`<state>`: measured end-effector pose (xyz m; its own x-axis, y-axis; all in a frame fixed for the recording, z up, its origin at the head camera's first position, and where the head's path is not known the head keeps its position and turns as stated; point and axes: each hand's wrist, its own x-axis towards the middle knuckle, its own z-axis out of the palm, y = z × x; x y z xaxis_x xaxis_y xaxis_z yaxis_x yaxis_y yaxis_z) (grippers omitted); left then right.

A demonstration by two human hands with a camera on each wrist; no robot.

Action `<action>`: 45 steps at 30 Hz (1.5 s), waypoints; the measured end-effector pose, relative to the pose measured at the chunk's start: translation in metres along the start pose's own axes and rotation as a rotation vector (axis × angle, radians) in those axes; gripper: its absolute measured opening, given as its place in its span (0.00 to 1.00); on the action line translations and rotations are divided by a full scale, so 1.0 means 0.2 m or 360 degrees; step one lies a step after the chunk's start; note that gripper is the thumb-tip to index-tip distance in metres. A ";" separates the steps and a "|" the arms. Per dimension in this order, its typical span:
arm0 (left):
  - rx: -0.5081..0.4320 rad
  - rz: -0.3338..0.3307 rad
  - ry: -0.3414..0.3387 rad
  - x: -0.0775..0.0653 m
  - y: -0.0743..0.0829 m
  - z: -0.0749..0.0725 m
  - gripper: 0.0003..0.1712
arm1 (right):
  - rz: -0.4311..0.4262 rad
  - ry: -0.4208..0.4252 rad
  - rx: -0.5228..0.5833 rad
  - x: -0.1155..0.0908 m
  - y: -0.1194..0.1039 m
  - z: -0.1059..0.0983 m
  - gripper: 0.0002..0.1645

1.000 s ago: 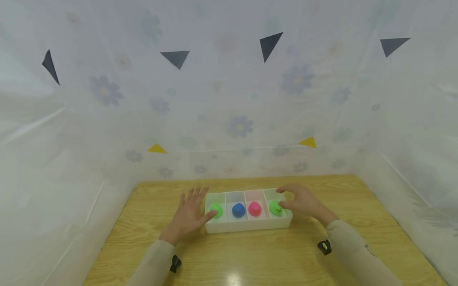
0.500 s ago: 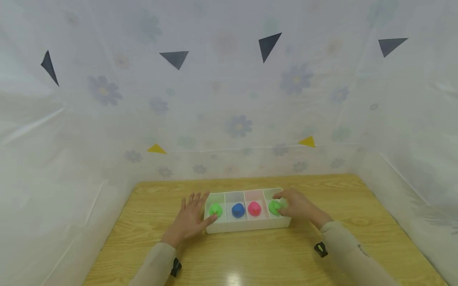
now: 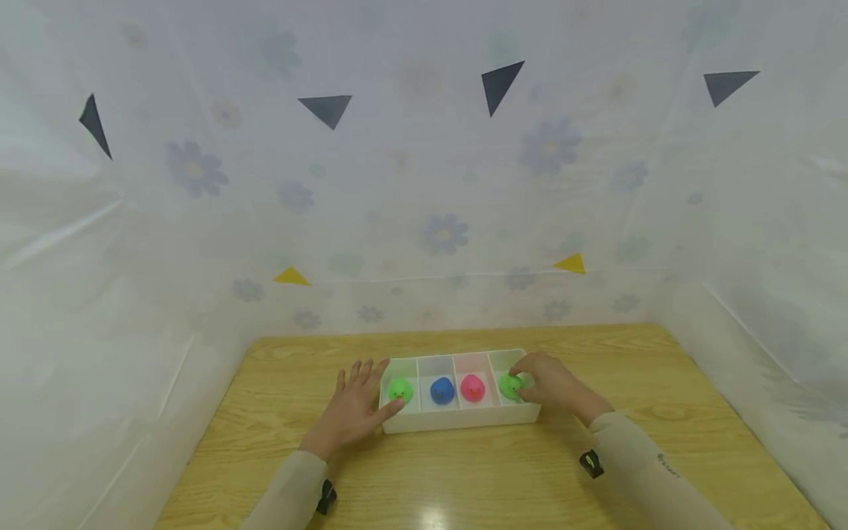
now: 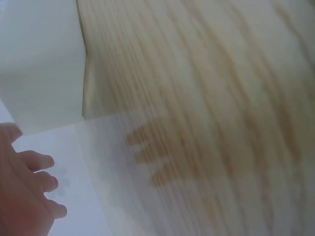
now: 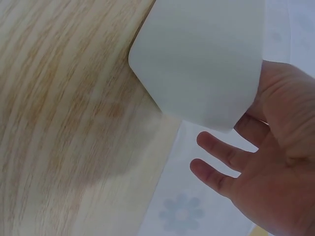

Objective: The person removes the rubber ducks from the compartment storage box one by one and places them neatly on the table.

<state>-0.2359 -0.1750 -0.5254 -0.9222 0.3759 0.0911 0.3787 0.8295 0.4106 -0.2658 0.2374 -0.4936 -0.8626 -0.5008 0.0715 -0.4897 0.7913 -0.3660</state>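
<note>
R-end green duck [image 3: 509,387] betw. R fingers [image 3: 525,363], R sleeve [image 3: 639,456] lettering [image 3: 668,465] illegible

Green duck [image 3: 509,388] at right fingers [image 3: 528,363], second green duck [image 3: 400,387] by left fingers [image 3: 379,371]; blue duck [image 3: 442,391], pink duck [image 3: 472,388] between; white tray [image 3: 457,420], brown-grained desk [image 3: 464,471].

The four-compartment box [image 3: 457,421] looks like smooth, matt plastic; the toy ducks [image 3: 472,387] look smooth and rubbery. The tabletop [image 3: 490,475] shows glossy wood grain. The flowered sheeting [image 3: 391,191] resembles thin, creased plastic, faintly shiny; the sleeves [image 3: 652,464] are matt cloth.
</note>
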 end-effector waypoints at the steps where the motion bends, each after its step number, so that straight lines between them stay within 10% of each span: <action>1: -0.0003 -0.0003 -0.0002 0.00 0.00 0.00 0.53 | -0.0007 0.0007 -0.0017 0.00 0.00 0.00 0.17; 28: -0.0023 -0.0007 -0.0008 -0.01 0.00 0.01 0.52 | 0.0151 -0.0198 -0.0035 0.06 -0.01 0.03 0.30; 45: -0.0070 0.0005 -0.0009 0.00 0.00 0.02 0.52 | 0.0106 -0.0043 0.0101 0.06 0.04 0.08 0.27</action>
<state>-0.2356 -0.1735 -0.5293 -0.9203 0.3813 0.0872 0.3779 0.8091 0.4500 -0.2778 0.2333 -0.5105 -0.8888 -0.4578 0.0202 -0.4216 0.7998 -0.4272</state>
